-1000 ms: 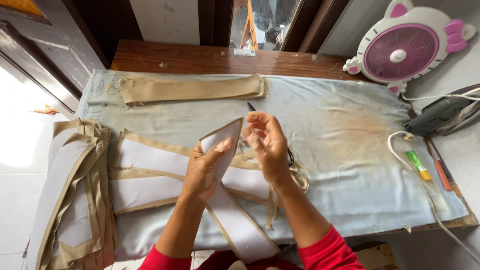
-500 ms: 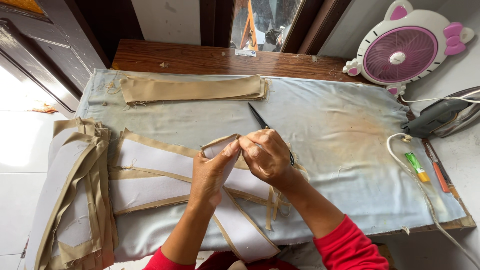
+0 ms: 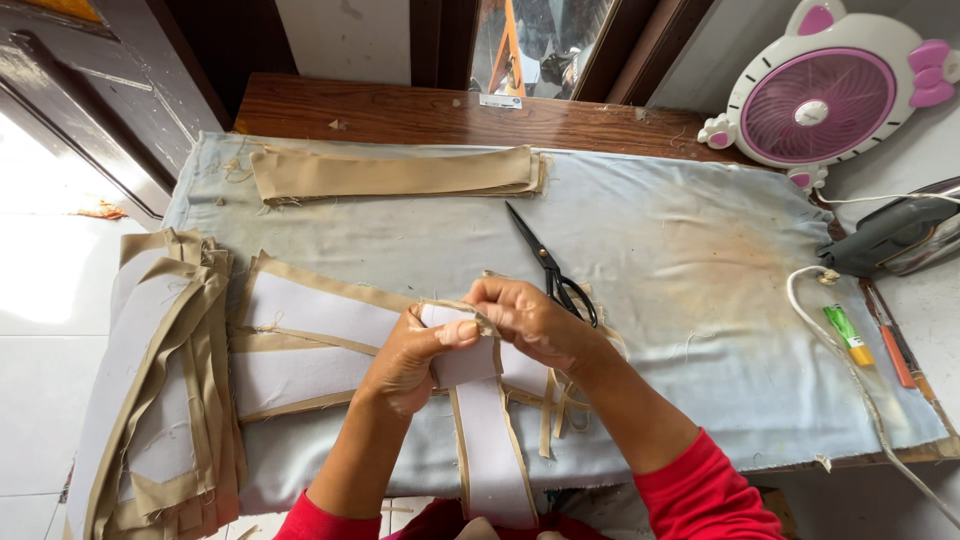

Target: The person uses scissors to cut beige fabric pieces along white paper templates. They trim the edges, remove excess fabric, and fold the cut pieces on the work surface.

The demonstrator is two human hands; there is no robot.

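Observation:
My left hand (image 3: 412,358) and my right hand (image 3: 528,320) both grip the folded top end of a long white strip edged in tan cloth (image 3: 488,440), which hangs down toward me over the table's front edge. Thumbs and fingers pinch the fold between them. Under my hands lie two more white pieces with tan borders (image 3: 305,340) on the pale blue padded cover (image 3: 680,300). Black scissors (image 3: 548,265) rest just beyond my right hand, blades pointing away.
A folded tan strip (image 3: 395,174) lies at the back of the cover. A pile of white and tan pieces (image 3: 160,390) hangs off the left edge. At the right are a pink and white fan (image 3: 822,100), an iron (image 3: 895,235), its cord (image 3: 850,370), and pens (image 3: 850,335).
Both hands have lowered the strip's end from a raised position toward the cover and folded it over. The scissors, hidden behind my hands before, now show fully.

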